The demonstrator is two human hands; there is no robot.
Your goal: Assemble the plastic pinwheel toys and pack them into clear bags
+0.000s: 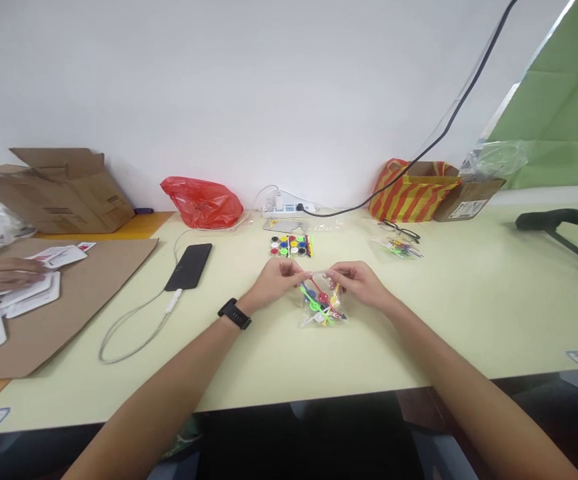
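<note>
On the table [279, 373], the phone [189, 268] lies left of the bag [309, 317], the glasses [411, 235] right and farther back.

Left of the left hand [279, 277] lies a black phone [189, 267], with a white cable [111, 362] plugged in and looping nearer the table edge. Farther left is a cardboard sheet [69, 320] bearing white packets [33, 293]; beyond it, an open box [63, 200]. A red bag [203, 203] sits ahead and left of the left hand. Straight beyond both hands is a power strip [289, 205], its black cord [441, 137] rising rightward. Ahead and right of the right hand [359, 283] lie glasses [403, 232], with a striped bag [409, 197] and small carton [469, 200] behind. Far right are a black stand [553, 221] and, beyond, a green sheet [563, 100].
</note>
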